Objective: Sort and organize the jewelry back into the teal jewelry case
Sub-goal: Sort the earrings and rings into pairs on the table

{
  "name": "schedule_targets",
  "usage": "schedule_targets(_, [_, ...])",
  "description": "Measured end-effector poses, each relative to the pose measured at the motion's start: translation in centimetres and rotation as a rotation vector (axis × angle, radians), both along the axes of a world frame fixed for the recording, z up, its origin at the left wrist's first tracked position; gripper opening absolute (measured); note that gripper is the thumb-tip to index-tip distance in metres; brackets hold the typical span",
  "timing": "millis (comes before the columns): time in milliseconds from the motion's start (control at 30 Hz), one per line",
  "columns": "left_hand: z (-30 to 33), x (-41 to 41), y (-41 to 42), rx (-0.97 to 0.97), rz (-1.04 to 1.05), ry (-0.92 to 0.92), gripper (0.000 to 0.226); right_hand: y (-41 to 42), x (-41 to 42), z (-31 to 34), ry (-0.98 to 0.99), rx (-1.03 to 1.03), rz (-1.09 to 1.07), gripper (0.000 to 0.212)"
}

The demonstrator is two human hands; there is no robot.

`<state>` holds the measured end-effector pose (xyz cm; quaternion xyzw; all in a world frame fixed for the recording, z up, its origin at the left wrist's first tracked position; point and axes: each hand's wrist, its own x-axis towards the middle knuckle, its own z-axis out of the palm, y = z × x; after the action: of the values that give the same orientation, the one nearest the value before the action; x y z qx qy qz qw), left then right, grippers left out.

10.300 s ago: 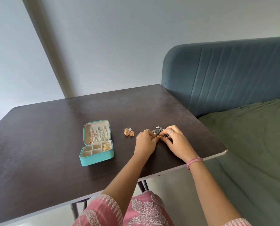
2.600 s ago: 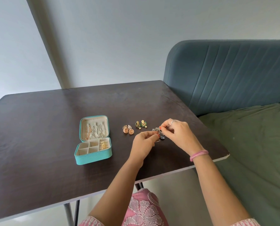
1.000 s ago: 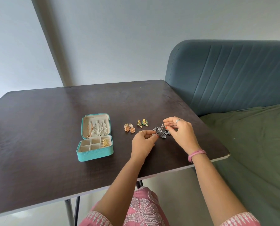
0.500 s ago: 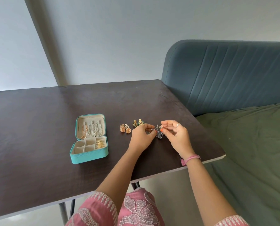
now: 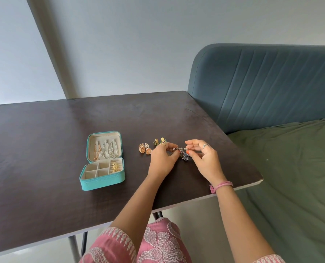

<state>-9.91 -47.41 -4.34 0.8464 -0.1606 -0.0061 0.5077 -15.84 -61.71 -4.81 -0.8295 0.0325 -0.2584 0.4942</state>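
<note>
Pinching one tangled cluster of dark silver-blue earrings (image 5: 183, 154) between your left hand (image 5: 162, 161) and right hand (image 5: 205, 162), above the dark wood table (image 5: 44, 130). Open teal jewelry case (image 5: 102, 164) sits well left; rose-gold round earrings (image 5: 145, 149) and green-gold earrings (image 5: 159, 141) lie between. Blue padded headboard (image 5: 271, 86) stands right.

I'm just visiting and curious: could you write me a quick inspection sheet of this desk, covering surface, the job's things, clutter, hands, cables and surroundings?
Surface: dark wood-grain table, corner chipped pale at right.
Job's things: teal jewelry case lying open, chains in lid, gold piece in one compartment; rose-gold earrings and green-gold earrings loose on the table; dark silver jewelry cluster between the hands.
Clutter: nothing seen.
Hands: left hand and right hand each pinch the cluster.
Cables: nothing seen.
Surroundings: blue headboard, green bedsheet, grey wall.
</note>
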Motion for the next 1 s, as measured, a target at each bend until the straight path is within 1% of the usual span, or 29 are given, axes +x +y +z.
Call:
schedule_targets(133, [-0.1, -0.3, 0.1, -0.012, 0.006, -0.037, 0.013, 0.0, 0.1, -0.1, -0.014, -0.073, -0.02, 0.032])
schedule_targets(333, [-0.4, -0.5, 0.0, -0.043, 0.001, -0.058, 0.011, -0.1, 0.3, -0.1, -0.003, -0.05, -0.1, 0.029])
schedule_targets(533, [-0.3, -0.3, 0.0, -0.128, 0.056, -0.004, 0.013, 0.2, 0.0, 0.2, 0.019, -0.002, -0.01, 0.029])
schedule_targets(700, [-0.3, -0.1, 0.2, -0.169, 0.06, 0.032, 0.018, 0.2, -0.3, 0.4, 0.101, 0.025, 0.116, 0.035])
schedule_targets(833, [-0.6, 0.3, 0.2, -0.159, 0.048, 0.036, 0.019, -0.1, -0.4, 0.5, 0.123, 0.124, 0.196, 0.035])
schedule_targets(933, [-0.7, 0.5, 0.1, -0.15, 0.045, 0.043, 0.019, -0.4, -0.4, 0.5, 0.11, 0.288, 0.229, 0.035])
schedule_targets(1000, [-0.8, 0.5, 0.0, -0.121, 0.034, 0.048, 0.019, -0.7, -0.2, 0.4, 0.08, 0.395, 0.198, 0.034])
